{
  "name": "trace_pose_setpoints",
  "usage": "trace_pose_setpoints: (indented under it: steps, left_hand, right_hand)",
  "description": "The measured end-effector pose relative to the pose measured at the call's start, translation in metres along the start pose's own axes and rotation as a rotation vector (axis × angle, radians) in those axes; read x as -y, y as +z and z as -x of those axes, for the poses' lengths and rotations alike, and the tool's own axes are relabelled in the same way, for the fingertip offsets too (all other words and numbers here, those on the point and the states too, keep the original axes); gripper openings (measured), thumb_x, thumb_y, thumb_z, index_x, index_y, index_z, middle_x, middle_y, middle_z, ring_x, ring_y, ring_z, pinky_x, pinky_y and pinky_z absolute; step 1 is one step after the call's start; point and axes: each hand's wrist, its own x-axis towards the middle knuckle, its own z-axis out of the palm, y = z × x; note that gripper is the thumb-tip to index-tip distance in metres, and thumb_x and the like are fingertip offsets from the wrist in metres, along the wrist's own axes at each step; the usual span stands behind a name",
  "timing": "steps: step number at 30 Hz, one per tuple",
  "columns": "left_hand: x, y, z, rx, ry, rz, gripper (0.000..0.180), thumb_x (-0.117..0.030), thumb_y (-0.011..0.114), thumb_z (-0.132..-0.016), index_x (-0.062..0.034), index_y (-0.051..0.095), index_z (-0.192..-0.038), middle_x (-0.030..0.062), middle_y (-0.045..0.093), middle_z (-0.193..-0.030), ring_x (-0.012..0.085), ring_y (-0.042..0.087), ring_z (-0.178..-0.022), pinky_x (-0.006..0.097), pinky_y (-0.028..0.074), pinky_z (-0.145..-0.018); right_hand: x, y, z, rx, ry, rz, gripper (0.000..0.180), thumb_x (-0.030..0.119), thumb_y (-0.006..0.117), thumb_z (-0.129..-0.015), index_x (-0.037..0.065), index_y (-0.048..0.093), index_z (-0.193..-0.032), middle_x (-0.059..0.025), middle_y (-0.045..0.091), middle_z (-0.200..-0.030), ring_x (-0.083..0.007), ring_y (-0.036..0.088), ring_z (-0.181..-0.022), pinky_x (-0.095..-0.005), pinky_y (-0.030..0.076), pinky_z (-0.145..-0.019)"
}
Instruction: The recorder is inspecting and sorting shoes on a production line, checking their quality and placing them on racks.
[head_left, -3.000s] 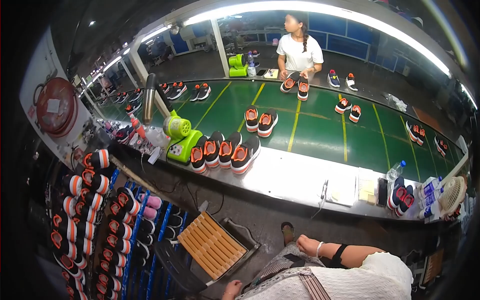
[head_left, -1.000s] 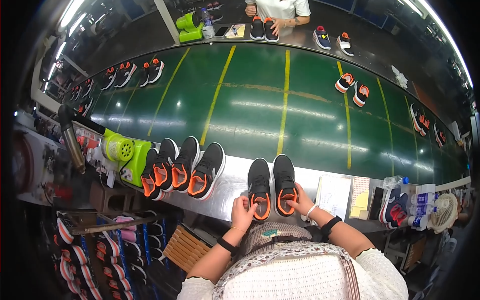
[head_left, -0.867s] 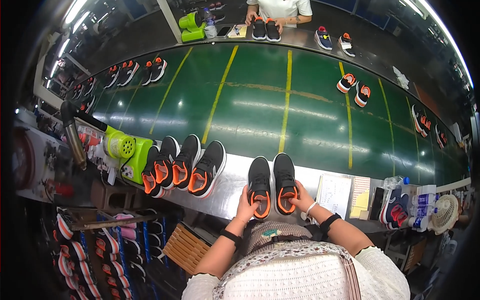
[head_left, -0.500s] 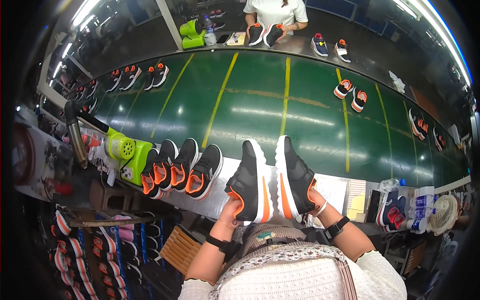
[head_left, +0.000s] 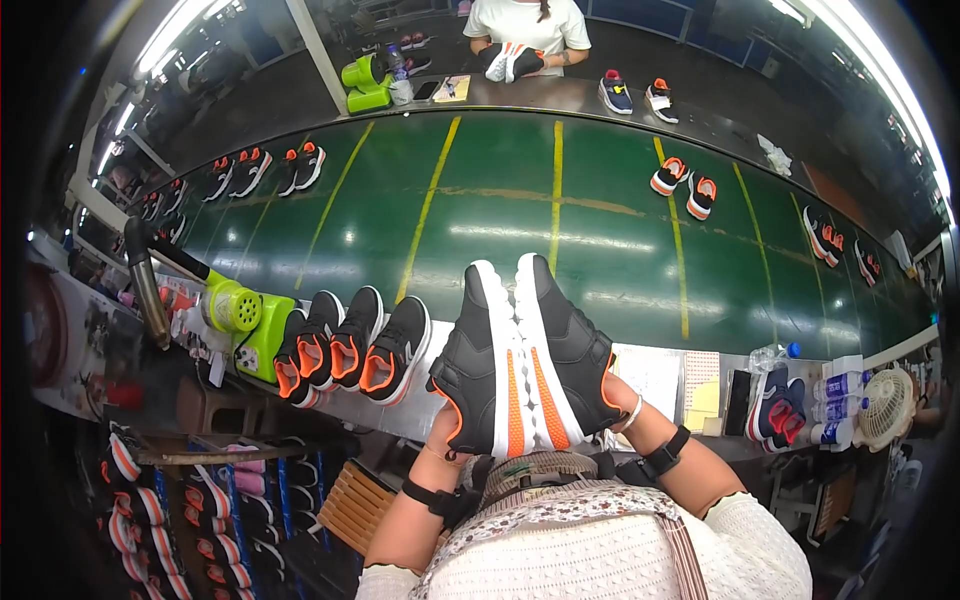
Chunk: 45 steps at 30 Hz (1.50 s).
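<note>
In front of me is a pair of black sneakers with orange linings and white-and-orange soles, toes pointing away. My left hand (head_left: pixel 443 432) is in the opening of the left sneaker (head_left: pixel 470 370), holding it up. The right sneaker (head_left: pixel 570 360) is held the same way by my right hand (head_left: pixel 622 400). Their soles face each other, meeting or nearly meeting along the middle. Both hands' fingers are hidden inside the shoes. Several similar sneakers (head_left: pixel 396 345) stand in a row on the metal bench (head_left: pixel 400 410) to the left.
Beyond the bench runs a green conveyor (head_left: pixel 500 230) with yellow lines, carrying several sneakers (head_left: pixel 700 195). A lime-green blower (head_left: pixel 245 315) stands left. Papers (head_left: pixel 645 380), a dark red-lined shoe pair (head_left: pixel 775 410), bottles and a fan (head_left: pixel 885 410) are right. Across, a person (head_left: pixel 525 30) handles shoes.
My hands have brought the two sneakers closer together, narrowing the gap between their soles. The person across has turned their shoes. The view has shifted slightly.
</note>
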Motion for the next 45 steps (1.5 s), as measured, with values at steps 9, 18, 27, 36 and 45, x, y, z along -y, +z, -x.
trace_pose_setpoints:
  steps: [9, 18, 27, 36, 45]
  left_hand:
    - [-0.004, 0.019, 0.009, 0.005, 0.001, 0.020, 0.036, -0.020, 0.040, -0.090, 0.0019, 0.043, -0.118, 0.0147, 0.050, -0.118, 0.0258, 0.052, -0.102, 0.035, 0.044, -0.088]
    - [-0.010, -0.006, 0.013, 0.081, 0.118, -0.156, 0.044, -0.008, 0.049, -0.080, 0.0036, 0.038, -0.121, 0.0167, 0.049, -0.116, 0.0255, 0.052, -0.103, 0.034, 0.045, -0.087]
    - [-0.016, 0.011, 0.022, 0.113, 0.117, -0.336, 0.042, -0.006, 0.047, -0.079, 0.0002, 0.041, -0.121, 0.0125, 0.051, -0.114, 0.0222, 0.053, -0.102, 0.032, 0.044, -0.087]
    - [-0.021, 0.017, 0.019, 0.167, 0.138, -0.368, 0.041, -0.006, 0.048, -0.079, 0.0009, 0.042, -0.119, 0.0130, 0.051, -0.114, 0.0218, 0.054, -0.101, 0.032, 0.044, -0.087]
    - [-0.032, 0.008, 0.016, 0.068, 0.166, -0.328, 0.044, 0.005, 0.041, -0.070, 0.0047, 0.046, -0.114, 0.0164, 0.054, -0.110, 0.0263, 0.056, -0.098, 0.035, 0.046, -0.086]
  right_hand:
    - [-0.002, -0.003, 0.002, -0.004, -0.061, 0.005, 0.033, 0.001, 0.045, -0.083, -0.004, 0.045, -0.115, -0.0139, 0.055, -0.108, -0.0189, 0.059, -0.091, -0.0271, 0.050, -0.077]
    - [-0.002, -0.005, 0.003, 0.032, -0.061, 0.042, 0.034, 0.000, 0.045, -0.082, -0.003, 0.046, -0.116, -0.0133, 0.055, -0.107, -0.0187, 0.059, -0.091, -0.0271, 0.050, -0.076]
    - [0.004, -0.007, 0.006, 0.068, -0.030, 0.073, 0.035, -0.001, 0.044, -0.081, -0.002, 0.046, -0.116, -0.0126, 0.056, -0.106, -0.0186, 0.059, -0.090, -0.0270, 0.050, -0.076]
    - [0.002, -0.011, 0.010, 0.037, -0.100, 0.099, 0.037, -0.003, 0.044, -0.080, -0.001, 0.046, -0.116, -0.0119, 0.056, -0.106, -0.0184, 0.059, -0.089, -0.0270, 0.049, -0.075]
    - [0.004, -0.009, 0.010, 0.013, -0.115, 0.223, 0.045, -0.005, 0.043, -0.072, 0.001, 0.047, -0.116, -0.0092, 0.057, -0.102, -0.0175, 0.058, -0.087, -0.0268, 0.048, -0.075]
